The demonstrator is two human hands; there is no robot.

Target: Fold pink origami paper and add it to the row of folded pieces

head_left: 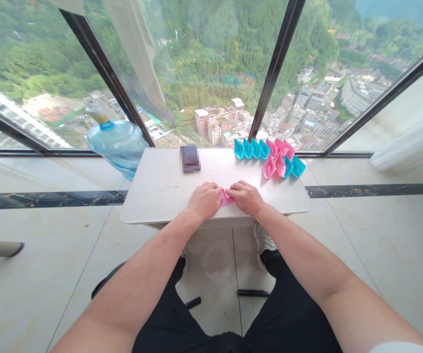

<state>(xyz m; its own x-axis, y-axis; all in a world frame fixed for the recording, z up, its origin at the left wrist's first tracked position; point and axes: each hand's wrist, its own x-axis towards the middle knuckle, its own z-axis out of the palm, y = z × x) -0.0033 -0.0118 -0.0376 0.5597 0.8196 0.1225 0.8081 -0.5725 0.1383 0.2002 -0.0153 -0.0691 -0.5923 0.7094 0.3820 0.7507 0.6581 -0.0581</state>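
Head view: left hand and right hand pinch a small, flat, partly folded pink paper between them on the table.

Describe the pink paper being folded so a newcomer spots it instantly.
Find the small white table by the window wall. At its near edge, the left hand and right hand hold a pink sheet flat. Unlike the blue and pink folded pieces standing at the far right, it lies low, alone between the hands.
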